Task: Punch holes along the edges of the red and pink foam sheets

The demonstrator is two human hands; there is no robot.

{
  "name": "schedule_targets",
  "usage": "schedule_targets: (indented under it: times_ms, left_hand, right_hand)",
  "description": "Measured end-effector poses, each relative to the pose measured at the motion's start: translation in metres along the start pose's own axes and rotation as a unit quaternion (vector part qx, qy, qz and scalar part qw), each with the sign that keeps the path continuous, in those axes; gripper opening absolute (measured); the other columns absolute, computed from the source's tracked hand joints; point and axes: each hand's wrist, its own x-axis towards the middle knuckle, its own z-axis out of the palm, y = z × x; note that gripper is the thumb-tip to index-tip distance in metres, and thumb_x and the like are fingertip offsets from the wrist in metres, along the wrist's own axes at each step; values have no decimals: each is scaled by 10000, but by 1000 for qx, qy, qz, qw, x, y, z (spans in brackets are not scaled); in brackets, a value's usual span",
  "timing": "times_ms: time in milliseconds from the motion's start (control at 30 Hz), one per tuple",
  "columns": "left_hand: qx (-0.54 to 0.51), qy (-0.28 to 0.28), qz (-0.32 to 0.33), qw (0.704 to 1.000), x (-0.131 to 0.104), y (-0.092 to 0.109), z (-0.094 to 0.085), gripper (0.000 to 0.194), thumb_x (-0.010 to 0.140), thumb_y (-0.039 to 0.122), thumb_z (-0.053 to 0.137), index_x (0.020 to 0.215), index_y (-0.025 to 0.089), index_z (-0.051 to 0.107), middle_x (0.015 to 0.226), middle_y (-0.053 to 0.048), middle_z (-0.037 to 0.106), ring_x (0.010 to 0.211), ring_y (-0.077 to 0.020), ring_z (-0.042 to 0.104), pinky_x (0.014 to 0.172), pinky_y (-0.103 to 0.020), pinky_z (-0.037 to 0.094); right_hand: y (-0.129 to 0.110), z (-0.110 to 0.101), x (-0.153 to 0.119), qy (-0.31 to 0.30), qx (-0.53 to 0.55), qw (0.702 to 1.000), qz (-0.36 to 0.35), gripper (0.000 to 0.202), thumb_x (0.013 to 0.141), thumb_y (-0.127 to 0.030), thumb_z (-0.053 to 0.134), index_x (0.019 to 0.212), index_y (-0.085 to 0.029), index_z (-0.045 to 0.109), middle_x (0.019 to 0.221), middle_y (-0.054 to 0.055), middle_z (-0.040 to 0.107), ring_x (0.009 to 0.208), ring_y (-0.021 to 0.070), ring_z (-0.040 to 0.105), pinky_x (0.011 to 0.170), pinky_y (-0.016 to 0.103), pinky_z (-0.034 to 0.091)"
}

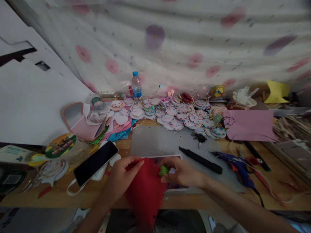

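A red sheet-like piece (147, 191) with small dark dots hangs over the front edge of the desk. My left hand (121, 176) pinches its upper left edge between thumb and fingers. On the right side of the red piece, my right hand (176, 171) grips a small bright green object (164, 170) between thumb and fingers, close against the red surface. Behind both hands lies a picture sheet with a white border (178, 189), partly covered. It rests on a grey cutting mat (150, 142).
Many decorated white discs (177, 123) are piled at the back, near a water bottle (136, 87). A phone (96, 163) lies left. To the right are a black cutter-like tool (201, 160), keys (200, 138), a blue glue gun (236, 168) and pink paper (250, 124).
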Motion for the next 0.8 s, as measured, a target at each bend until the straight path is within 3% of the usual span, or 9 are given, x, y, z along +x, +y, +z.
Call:
schedule_targets:
  times_ms: [200,333,433,533,600,700,800]
  left_hand:
    - [1,-11,3,1000,1,0,1,213,813,325,557,866,200,722,852,-40,751,765,-210,692,720,-294,539]
    - [-3,-21,9,1000,2,-3,1,213,826,317,550,883,204,722,864,-33,751,782,-207,689,723,-281,532]
    - [-7,-26,7,1000,1,-5,-2,222,830,335,552,896,209,723,871,-31,750,788,-207,687,716,-275,528]
    - [5,-14,-2,1000,0,-8,-9,220,826,342,565,905,213,725,882,-25,748,808,-208,682,739,-276,522]
    - [14,-4,-6,1000,-2,-9,-15,214,822,342,573,903,218,728,875,-18,748,816,-208,680,747,-273,518]
    - [20,8,-11,1000,-4,-12,-24,221,820,361,578,916,227,725,895,-11,746,835,-209,676,748,-269,512]
    - [29,21,-10,999,-6,-15,-29,240,813,384,584,930,227,723,940,-15,740,862,-217,670,755,-273,506]
  right_hand:
    - [9,4,3,11,23,1000,10,222,659,-314,712,753,-165,577,641,-37,521,592,99,448,557,225,367]
    - [10,-1,5,-33,83,996,30,294,673,-380,719,801,-153,582,649,-43,508,572,83,433,532,209,332]
    - [7,-8,3,-53,139,989,6,308,703,-406,703,830,-151,586,739,-20,545,658,96,486,622,226,376]
    - [6,-14,-2,-17,147,989,-14,302,751,-421,663,877,-159,581,817,4,577,741,115,525,698,248,405]
    - [7,-16,-5,9,101,995,-13,304,779,-442,628,880,-163,562,781,0,574,704,117,523,659,245,410]
    - [6,-16,-10,34,-68,997,-23,278,802,-439,601,851,-169,560,706,-16,544,632,114,490,582,229,390]
    - [1,-16,-14,38,-218,972,-81,241,773,-369,657,912,-180,603,860,21,597,775,149,530,686,250,414]
